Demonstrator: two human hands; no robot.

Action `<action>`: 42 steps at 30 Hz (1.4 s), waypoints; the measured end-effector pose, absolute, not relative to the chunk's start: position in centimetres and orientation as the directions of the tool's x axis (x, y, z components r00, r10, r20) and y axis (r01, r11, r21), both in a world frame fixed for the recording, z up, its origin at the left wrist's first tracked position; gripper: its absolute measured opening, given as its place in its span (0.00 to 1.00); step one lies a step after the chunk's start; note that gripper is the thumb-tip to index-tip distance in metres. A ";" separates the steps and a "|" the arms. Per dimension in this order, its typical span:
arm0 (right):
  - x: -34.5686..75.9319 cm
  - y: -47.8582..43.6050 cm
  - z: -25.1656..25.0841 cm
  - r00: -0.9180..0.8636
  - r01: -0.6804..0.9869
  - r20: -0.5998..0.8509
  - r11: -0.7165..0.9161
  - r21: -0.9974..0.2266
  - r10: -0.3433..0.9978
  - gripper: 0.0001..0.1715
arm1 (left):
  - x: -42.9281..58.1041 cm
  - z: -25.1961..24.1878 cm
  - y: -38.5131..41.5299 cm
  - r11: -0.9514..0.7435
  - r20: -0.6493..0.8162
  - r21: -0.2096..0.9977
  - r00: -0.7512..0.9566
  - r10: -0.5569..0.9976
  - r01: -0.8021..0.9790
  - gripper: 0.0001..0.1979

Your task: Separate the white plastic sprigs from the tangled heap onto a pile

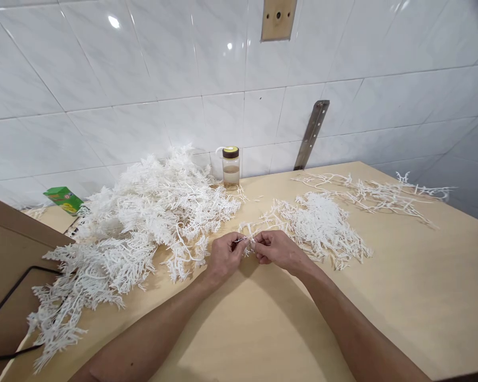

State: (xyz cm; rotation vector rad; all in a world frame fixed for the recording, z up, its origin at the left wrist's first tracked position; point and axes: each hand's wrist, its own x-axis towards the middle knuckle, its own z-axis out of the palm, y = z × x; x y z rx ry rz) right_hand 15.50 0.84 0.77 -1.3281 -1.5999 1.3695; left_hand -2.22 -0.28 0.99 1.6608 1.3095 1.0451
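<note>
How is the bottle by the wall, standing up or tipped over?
Upright: the bottle has its dark lid on top, base down on the table.

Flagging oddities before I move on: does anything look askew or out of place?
Mildly: the green carton tilts at far left beside the heap of white artificial foliage, and the perforated metal strip slants against the tiled wall, whereas the lidded bottle stands upright. Nothing looks clearly spilled.

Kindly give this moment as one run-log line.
left grip: pinching white sprig; right grip: pinching sprig; larger white pile: left; smaller pile: right
</note>
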 end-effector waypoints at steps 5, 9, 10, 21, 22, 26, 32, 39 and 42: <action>15.6 0.8 1.0 -0.239 0.273 -0.123 -0.055 -0.960 0.963 0.11 | -2.4 0.6 -0.1 -0.270 0.227 0.849 0.149 0.963 0.454 0.16; 15.4 0.8 1.0 -0.201 0.280 -0.129 -0.070 -0.958 0.971 0.11 | -2.3 0.2 0.1 -0.204 0.157 0.892 0.146 0.977 0.403 0.16; 15.4 0.8 0.9 -0.191 0.287 -0.127 -0.068 -0.956 0.973 0.10 | -2.2 0.1 0.2 -0.179 0.135 0.907 0.139 0.981 0.380 0.16; 14.3 0.4 0.7 -0.102 0.619 0.095 0.138 -0.773 0.990 0.11 | -2.2 -0.1 0.5 -0.122 0.083 0.902 0.110 0.990 0.413 0.14; 14.2 0.4 0.7 -0.111 0.670 0.137 0.176 -0.721 0.984 0.11 | -2.3 -0.2 0.7 -0.124 0.075 0.897 0.131 0.989 0.424 0.14; 13.6 0.6 0.1 -0.183 0.792 0.296 0.319 -0.521 0.938 0.12 | -2.5 -0.2 1.3 -0.110 0.021 0.889 0.199 0.980 0.445 0.14; 14.7 1.4 0.0 0.006 0.796 0.269 0.158 -0.585 0.963 0.10 | -2.7 -0.2 1.2 -0.094 0.047 0.897 0.119 0.992 0.431 0.13; 14.8 1.1 -0.1 -0.077 0.189 -0.116 -0.100 -0.977 0.990 0.11 | -2.5 -0.4 0.9 -0.090 0.070 0.943 0.075 0.995 0.319 0.16; 14.7 1.1 -0.2 -0.136 0.067 -0.163 -0.155 -0.986 0.977 0.17 | -2.2 -0.3 0.9 -0.086 0.069 0.952 0.067 0.995 0.294 0.16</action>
